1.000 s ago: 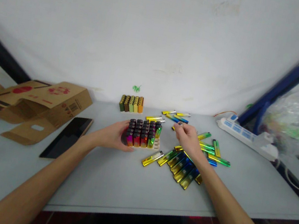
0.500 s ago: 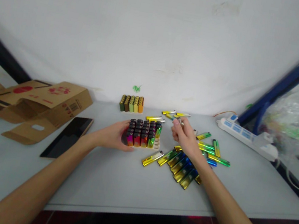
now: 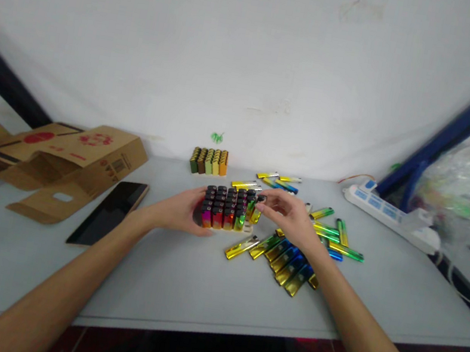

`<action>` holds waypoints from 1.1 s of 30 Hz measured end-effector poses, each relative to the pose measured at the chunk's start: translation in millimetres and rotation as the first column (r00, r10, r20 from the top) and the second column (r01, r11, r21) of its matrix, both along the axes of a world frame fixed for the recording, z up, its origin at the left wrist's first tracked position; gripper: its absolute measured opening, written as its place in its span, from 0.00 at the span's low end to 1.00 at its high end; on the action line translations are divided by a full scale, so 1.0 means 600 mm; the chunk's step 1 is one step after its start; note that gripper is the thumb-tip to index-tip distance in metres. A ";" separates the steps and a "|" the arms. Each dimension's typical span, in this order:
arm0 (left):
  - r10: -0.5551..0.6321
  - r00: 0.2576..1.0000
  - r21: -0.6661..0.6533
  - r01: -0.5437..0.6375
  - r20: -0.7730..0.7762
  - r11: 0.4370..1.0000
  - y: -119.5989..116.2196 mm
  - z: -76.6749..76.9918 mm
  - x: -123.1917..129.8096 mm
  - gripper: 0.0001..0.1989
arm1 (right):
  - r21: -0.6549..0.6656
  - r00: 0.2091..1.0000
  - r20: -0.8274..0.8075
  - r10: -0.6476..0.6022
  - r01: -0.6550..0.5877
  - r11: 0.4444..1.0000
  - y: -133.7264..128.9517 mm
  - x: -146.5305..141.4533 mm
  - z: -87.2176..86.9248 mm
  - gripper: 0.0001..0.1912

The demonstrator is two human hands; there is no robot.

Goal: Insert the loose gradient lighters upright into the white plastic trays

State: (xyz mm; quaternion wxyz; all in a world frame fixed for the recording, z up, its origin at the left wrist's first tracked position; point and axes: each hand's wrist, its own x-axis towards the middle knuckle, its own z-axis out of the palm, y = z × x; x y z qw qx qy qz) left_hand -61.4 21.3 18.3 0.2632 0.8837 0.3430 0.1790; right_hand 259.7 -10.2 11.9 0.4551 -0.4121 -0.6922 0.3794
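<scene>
Lighter (image 3: 256, 215), seemingly glossy; right hand (image 3: 286, 214) pinching.

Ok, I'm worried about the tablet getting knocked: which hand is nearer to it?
The left. The left hand is to the tablet's right, at the near side of the gap to the lighter block; the right hand is beyond that block.
</scene>
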 end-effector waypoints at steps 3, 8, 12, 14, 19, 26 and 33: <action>0.012 1.000 0.010 -0.012 -0.003 1.000 -0.003 0.003 0.000 0.41 | 0.003 1.000 -0.008 -0.016 0.016 1.000 -0.001 -0.004 -0.004 0.18; 0.008 1.000 0.009 -0.008 0.010 1.000 -0.005 0.006 0.002 0.38 | 0.028 0.999 0.043 -0.012 0.011 1.000 -0.005 -0.005 -0.002 0.16; -0.004 1.000 0.011 0.004 0.015 1.000 -0.003 0.003 0.002 0.39 | 0.084 0.993 0.114 0.005 -0.015 0.996 -0.009 0.000 0.011 0.15; -0.010 1.000 0.014 0.010 0.020 1.000 -0.001 0.002 0.002 0.39 | 0.106 0.987 0.157 0.033 -0.050 0.993 -0.010 0.003 0.016 0.13; 0.003 1.000 0.012 -0.003 0.017 1.000 -0.004 0.004 0.002 0.37 | 0.139 0.977 0.212 0.029 -0.059 0.989 -0.009 0.000 0.013 0.11; 0.011 1.000 0.009 -0.011 0.008 1.000 -0.002 0.002 0.001 0.38 | 0.164 0.945 0.328 -0.005 -0.052 0.985 -0.010 -0.018 0.007 0.08; 0.006 1.000 0.014 -0.006 0.003 1.000 -0.001 0.000 0.000 0.37 | 0.068 0.882 0.465 0.079 -0.124 0.990 -0.013 0.014 0.038 0.11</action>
